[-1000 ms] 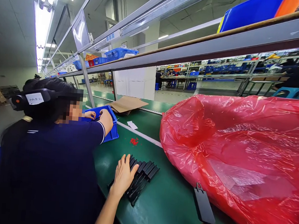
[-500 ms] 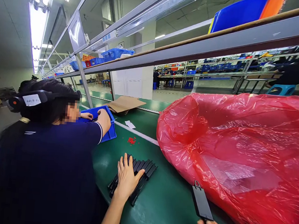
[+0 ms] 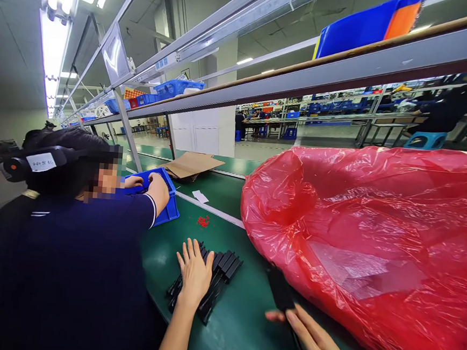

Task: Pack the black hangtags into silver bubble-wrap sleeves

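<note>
My left hand (image 3: 195, 274) lies over a pile of black rectangular pieces with thin cord-like ends (image 3: 224, 266) on the green bench. Its fingers are stretched out and the pile shows past them on both sides. I cannot tell how firmly the palm presses on it. In my right hand (image 3: 313, 337), pinched between thumb and fingers at its near end, is a flat black rectangular piece (image 3: 280, 291), blurred by motion. A dark strip hangs below the grip. This piece is over the bench, between the pile and the red plastic bag (image 3: 357, 249).
A co-worker (image 3: 69, 259) sits close on my left, both hands in a blue bin (image 3: 170, 209). Small red parts (image 3: 203, 221), a white paper slip (image 3: 200, 196) and cardboard sheets (image 3: 194, 165) lie on the bench (image 3: 241, 326). A shelf (image 3: 265, 78) runs overhead.
My right hand has moved left with the black piece, away from the red bag's edge and nearer the pile. My left hand stays over the pile, shifted slightly left. The view has turned a little.
</note>
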A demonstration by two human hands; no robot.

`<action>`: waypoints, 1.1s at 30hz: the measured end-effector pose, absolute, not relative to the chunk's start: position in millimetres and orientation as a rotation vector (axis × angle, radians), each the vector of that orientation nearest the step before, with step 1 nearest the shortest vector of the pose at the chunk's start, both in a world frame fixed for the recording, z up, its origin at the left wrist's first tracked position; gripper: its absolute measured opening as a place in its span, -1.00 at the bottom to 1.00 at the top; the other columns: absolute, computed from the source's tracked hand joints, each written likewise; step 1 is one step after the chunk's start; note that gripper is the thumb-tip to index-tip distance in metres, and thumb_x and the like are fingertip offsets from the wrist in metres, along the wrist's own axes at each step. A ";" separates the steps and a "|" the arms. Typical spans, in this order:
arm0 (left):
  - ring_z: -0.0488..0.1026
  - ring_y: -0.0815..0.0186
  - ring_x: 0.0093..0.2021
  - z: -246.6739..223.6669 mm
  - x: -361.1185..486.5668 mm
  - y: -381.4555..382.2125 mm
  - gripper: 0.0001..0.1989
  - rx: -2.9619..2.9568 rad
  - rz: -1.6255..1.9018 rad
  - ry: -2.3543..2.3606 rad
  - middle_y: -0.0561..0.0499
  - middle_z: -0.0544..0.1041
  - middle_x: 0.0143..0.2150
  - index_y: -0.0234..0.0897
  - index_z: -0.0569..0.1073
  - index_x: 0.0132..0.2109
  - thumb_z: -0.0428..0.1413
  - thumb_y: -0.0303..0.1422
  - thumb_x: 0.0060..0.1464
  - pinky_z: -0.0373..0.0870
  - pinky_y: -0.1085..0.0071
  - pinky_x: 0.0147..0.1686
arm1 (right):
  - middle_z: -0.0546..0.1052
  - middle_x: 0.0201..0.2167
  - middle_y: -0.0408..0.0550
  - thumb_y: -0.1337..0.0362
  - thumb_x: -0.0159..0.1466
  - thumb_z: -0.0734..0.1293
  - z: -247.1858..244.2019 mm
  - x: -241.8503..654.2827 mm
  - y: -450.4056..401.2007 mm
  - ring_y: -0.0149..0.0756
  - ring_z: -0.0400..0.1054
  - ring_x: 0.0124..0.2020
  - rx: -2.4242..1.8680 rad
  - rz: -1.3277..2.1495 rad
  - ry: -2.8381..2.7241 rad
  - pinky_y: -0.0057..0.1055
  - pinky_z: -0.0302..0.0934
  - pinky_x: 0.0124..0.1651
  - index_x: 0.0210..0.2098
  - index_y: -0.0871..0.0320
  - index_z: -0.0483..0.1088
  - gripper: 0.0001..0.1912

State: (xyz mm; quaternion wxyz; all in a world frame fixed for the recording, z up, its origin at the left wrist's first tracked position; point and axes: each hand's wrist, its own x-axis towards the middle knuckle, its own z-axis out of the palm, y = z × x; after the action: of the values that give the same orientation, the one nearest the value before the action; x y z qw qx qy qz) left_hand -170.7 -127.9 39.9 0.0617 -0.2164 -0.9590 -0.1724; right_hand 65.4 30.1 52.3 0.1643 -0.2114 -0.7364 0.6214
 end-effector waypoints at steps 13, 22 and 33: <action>0.10 -0.16 0.42 6.6 -175.8 -113.5 -0.36 -0.490 -0.587 -2.770 -0.45 0.11 0.43 -0.67 0.12 0.39 -0.21 -0.20 0.41 0.13 -0.05 0.36 | 0.56 -0.08 0.05 -0.21 0.43 0.18 20.7 -120.6 40.3 -0.08 0.38 0.10 -0.175 1.726 -2.169 0.03 0.12 0.25 -0.24 0.15 0.41 -0.47; 0.30 -0.11 0.27 12.6 -171.1 -115.5 -0.41 -0.560 -0.595 -2.734 -0.46 0.27 0.33 -0.65 0.21 0.35 -0.17 -0.23 0.42 0.29 -0.01 0.25 | 0.55 -0.07 0.05 -0.18 0.46 0.16 17.3 -117.7 29.3 -0.08 0.37 0.12 -0.124 1.771 -2.161 0.02 0.13 0.25 -0.21 0.16 0.40 -0.48; 0.19 -0.19 0.34 12.0 -127.6 -104.8 -0.41 -0.670 -0.652 -2.675 -0.48 0.18 0.38 -0.66 0.19 0.34 -0.10 -0.23 0.39 0.17 -0.19 0.29 | 0.55 -0.19 0.01 -0.25 0.40 0.18 38.0 -58.6 41.0 -0.08 0.42 -0.02 -0.257 1.605 -2.138 -0.06 0.20 0.15 -0.28 0.14 0.40 -0.44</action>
State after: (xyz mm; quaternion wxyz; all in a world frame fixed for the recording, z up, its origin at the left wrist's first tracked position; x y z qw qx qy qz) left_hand -127.6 -104.8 12.0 0.1535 -0.2336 -0.9328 -0.2273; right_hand -58.6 41.0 38.0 0.2257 -0.0932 -0.7755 0.5822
